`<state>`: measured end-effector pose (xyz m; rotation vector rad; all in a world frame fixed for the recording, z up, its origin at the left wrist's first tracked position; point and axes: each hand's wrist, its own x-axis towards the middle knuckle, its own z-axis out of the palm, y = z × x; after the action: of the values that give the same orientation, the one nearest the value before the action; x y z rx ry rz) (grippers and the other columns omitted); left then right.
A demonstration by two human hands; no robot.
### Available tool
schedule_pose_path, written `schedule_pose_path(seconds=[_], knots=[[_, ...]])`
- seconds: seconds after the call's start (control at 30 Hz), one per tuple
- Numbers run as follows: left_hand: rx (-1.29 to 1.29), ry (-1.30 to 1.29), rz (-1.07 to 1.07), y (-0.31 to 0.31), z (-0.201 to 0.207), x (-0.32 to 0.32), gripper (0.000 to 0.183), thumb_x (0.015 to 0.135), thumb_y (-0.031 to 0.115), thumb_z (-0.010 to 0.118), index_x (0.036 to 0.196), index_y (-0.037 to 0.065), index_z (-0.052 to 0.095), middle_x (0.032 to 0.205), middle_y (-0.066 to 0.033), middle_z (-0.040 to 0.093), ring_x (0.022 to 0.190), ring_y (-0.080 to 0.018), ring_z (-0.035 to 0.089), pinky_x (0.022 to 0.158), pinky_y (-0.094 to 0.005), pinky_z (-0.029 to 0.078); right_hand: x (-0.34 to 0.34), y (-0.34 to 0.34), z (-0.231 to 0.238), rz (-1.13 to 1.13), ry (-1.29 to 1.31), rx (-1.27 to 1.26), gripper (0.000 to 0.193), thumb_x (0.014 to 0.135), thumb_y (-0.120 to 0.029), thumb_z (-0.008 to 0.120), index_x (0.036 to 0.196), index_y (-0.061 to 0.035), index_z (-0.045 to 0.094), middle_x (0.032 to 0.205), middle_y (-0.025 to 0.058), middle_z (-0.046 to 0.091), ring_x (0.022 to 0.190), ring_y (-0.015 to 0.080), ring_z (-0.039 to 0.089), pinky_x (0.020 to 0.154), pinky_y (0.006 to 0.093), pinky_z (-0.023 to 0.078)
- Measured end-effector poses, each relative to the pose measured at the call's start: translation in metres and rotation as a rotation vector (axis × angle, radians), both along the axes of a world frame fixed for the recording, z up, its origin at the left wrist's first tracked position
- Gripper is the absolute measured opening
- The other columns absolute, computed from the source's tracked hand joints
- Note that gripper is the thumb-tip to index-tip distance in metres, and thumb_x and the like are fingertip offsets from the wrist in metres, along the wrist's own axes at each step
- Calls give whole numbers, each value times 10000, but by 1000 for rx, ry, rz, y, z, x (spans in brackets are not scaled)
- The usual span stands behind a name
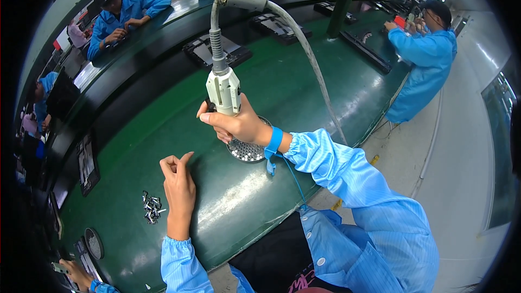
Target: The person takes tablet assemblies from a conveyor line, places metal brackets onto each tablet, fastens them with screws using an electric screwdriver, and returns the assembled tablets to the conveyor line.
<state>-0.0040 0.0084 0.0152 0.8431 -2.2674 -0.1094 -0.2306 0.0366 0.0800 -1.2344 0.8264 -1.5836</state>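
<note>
Gripping the pale power tool (223, 91) with the right hand (239, 123), fingers wrapped round it; tip hidden. Left hand (179, 183) half curled, can't tell if anything small is pinched. Metal hardware pile (152, 208) at its 8 o'clock, loose. Perforated dish (248, 152) at right hand's 5. Done: no fastened part shows by either hand. Left: pile, judging by its looseness; total unclear.
</note>
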Motion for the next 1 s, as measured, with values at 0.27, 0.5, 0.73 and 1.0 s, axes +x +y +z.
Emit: schedule_pose_path(seconds=[0.27, 0.5, 0.73, 1.0], knots=[[74, 41, -18, 1, 0, 1, 291, 870, -123, 542, 1107, 24, 625, 1024, -149, 461, 770, -282, 595, 641, -393, 495, -1, 0, -1, -9, -9, -13, 142, 904, -130, 671, 890, 7, 633, 583, 28, 572, 415, 81, 512, 376, 264, 413], [6, 23, -22, -3, -5, 3, 271, 811, -121, 559, 1033, 19, 627, 987, -147, 446, 695, -259, 598, 562, -406, 495, -1, 0, -2, -1, -12, -15, 144, 903, -126, 671, 894, 11, 632, 582, 28, 571, 416, 81, 510, 376, 267, 415], [-2, 8, -10, -2, -3, 2, 279, 806, -123, 558, 1033, 24, 626, 959, -147, 429, 675, -261, 577, 551, -408, 486, 0, 1, 0, -9, -12, -14, 138, 904, -122, 668, 896, 10, 633, 572, 24, 566, 415, 79, 509, 377, 264, 417], [87, 50, 14, 3, 3, -1, 341, 857, -101, 574, 1161, 41, 637, 953, -135, 438, 738, -246, 546, 626, -383, 487, 0, 0, 0, 5, -7, 12, 110, 895, -80, 654, 944, 3, 602, 582, 12, 538, 407, 70, 477, 375, 260, 415]])
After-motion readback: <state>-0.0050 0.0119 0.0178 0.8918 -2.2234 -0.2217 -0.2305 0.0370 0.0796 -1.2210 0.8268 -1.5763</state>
